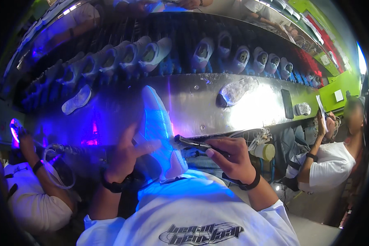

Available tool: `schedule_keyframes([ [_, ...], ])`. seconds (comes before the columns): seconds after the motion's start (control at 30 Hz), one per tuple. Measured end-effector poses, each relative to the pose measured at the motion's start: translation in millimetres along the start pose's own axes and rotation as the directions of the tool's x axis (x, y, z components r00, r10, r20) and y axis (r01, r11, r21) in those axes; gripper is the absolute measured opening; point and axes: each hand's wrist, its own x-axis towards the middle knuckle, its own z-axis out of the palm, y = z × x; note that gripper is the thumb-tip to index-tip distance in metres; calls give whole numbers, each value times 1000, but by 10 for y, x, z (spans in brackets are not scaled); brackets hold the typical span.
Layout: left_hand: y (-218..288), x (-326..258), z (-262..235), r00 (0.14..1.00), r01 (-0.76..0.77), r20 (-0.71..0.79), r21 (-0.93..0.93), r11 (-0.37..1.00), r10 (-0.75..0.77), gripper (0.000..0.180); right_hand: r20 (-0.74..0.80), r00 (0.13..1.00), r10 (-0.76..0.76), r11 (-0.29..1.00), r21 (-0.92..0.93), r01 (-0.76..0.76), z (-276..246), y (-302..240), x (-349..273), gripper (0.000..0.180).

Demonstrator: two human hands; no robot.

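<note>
A pale shoe, lit blue, stands toe-away in front of my chest, its heel close to my shirt. My left hand, somewhat smeared, grips its left side, with a finger laid across the upper. In my right hand is a slim dark hand tool, pinched between thumb and fingers. The tool's blunt tip points left and lies at or very near the shoe's right side; I cannot tell whether it touches.
Beyond the metal bench runs a rack of white shoes. A sole and a plastic-wrapped shoe-shaped piece lie on the bench. Co-workers sit left and right. A pale yellow container hangs below the edge.
</note>
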Motion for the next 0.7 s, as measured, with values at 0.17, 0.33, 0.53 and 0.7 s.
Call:
schedule_keyframes([
  [0.17, 165, 44, -16, 999, 10, 37, -9, 1000, -9, 54, 103, 991, 82, 997, 0, -83, -147, -116, -62, 24],
  [0.33, 211, 71, -8, 999, 51, 8, -48, 998, -51, 47, 105, 990, 94, 995, 27, -98, -256, -213, -113, 26],
  [0.53, 261, 94, -14, 966, 252, 2, -215, 943, -258, 37, 131, 987, 94, 994, -72, -85, -437, -362, -78, 23],
  [0.7, 45, 142, -36, 967, 250, 2, -200, 947, -255, 34, 74, 996, -43, 989, -136, 53, -560, -379, 20, 23],
])
